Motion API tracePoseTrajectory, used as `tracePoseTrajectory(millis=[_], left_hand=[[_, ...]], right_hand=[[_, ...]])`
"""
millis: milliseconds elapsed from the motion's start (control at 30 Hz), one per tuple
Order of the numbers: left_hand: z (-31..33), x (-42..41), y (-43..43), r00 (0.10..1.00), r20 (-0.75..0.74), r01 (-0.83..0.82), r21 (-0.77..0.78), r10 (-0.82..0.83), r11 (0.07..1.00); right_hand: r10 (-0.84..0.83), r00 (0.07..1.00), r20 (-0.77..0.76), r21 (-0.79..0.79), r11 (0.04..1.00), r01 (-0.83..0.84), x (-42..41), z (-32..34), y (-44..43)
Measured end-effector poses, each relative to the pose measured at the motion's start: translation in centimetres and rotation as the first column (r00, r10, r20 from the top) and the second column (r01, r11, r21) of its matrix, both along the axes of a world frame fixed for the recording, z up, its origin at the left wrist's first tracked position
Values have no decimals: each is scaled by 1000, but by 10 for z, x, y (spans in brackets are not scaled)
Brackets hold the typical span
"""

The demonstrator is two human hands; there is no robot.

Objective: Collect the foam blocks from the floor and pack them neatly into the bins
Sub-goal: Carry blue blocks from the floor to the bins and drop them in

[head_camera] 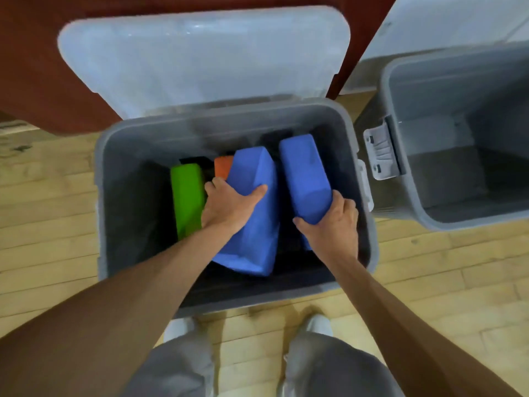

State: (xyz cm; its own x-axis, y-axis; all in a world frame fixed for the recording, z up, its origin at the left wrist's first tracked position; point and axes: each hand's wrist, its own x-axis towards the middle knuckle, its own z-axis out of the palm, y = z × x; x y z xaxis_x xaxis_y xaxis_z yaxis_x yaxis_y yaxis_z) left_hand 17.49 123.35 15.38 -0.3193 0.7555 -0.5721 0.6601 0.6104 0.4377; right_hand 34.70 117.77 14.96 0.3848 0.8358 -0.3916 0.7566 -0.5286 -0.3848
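A grey bin [100, 196] stands open on the wooden floor right in front of me. Inside it, my left hand [229, 207] grips a large blue foam block [252, 224] that leans tilted in the middle. Just to the right, my right hand [332, 222] holds the near end of a second blue foam block [300, 173], also inside the bin. A green block [187, 199] stands on edge at the left of the bin. Behind it show an orange block [223, 166] and dark blocks [194, 161], partly hidden.
The bin's clear lid [200, 61] is swung back against a red-brown surface [31, 67]. A second grey bin [395, 156] stands at the right, with a latch [379, 153] on its side. My two shoes [317, 323] are on the floor just before the first bin.
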Motion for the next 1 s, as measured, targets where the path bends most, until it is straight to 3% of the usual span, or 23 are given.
tracePoseTrajectory(millis=[233, 400, 533, 700, 900, 1000], left_hand=[[-66, 21, 15, 992, 65, 114, -103, -108, 988], [-28, 0, -5, 971, 185, 177, -132, -151, 975], [60, -25, -34, 937, 242, 299, -183, -252, 937], [204, -68, -70, 894, 275, 416, -213, -354, 884], [373, -133, -108, 902, 282, 384, -183, -326, 905], [440, -164, -139, 909, 281, 358, -140, -309, 923]], right_hand=[[34, 985, -167, -135, 989, -57, 4, -58, 9], [156, 969, -193, -214, 957, -196, 6, -14, 0], [242, 919, -312, -317, 885, -341, -9, 70, -16], [330, 889, -317, -322, 844, -428, -46, 208, -32], [358, 860, -364, -300, 829, -472, -94, 373, -38], [458, 807, -373, -293, 767, -570, -115, 432, -51]])
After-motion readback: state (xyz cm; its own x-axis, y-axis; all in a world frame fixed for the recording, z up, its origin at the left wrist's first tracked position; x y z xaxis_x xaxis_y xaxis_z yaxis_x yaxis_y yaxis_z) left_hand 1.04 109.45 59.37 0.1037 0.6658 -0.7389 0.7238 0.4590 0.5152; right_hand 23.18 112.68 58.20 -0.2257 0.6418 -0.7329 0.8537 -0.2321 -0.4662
